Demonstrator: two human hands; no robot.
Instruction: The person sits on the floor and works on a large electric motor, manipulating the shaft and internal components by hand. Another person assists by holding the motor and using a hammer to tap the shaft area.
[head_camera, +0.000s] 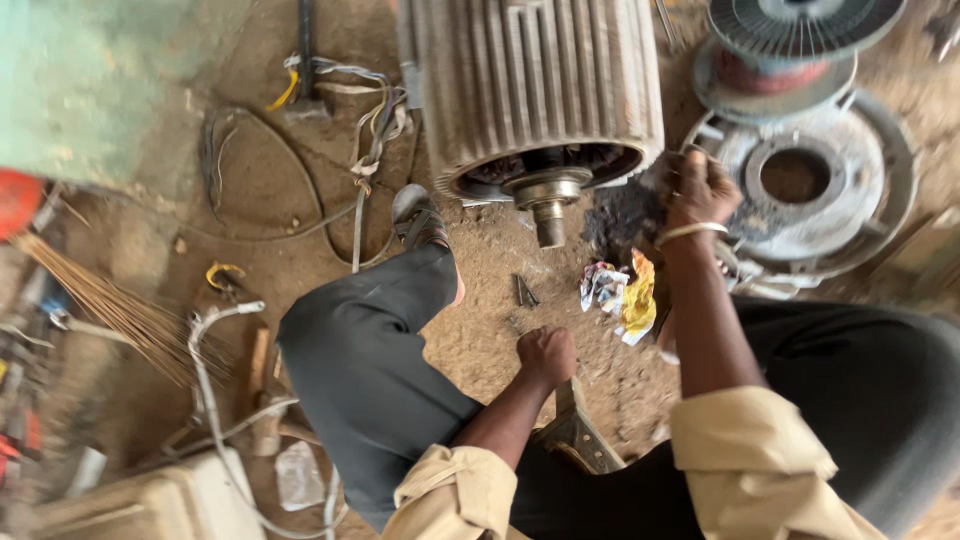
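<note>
A large ribbed electric motor body lies on the dirt floor, its open end and steel shaft facing me. My right hand is raised beside the motor's right rim, fingers curled closed; what it grips is hidden. A bangle sits on that wrist. My left hand is a closed fist low between my knees, just above a wooden stool; nothing shows in it. Small metal pieces lie on the ground ahead of it.
A round motor end cover and wire spools lie at the right. Crumpled paper sits by my right forearm. Loose cables, a broom, a hammer and a pale container lie at the left.
</note>
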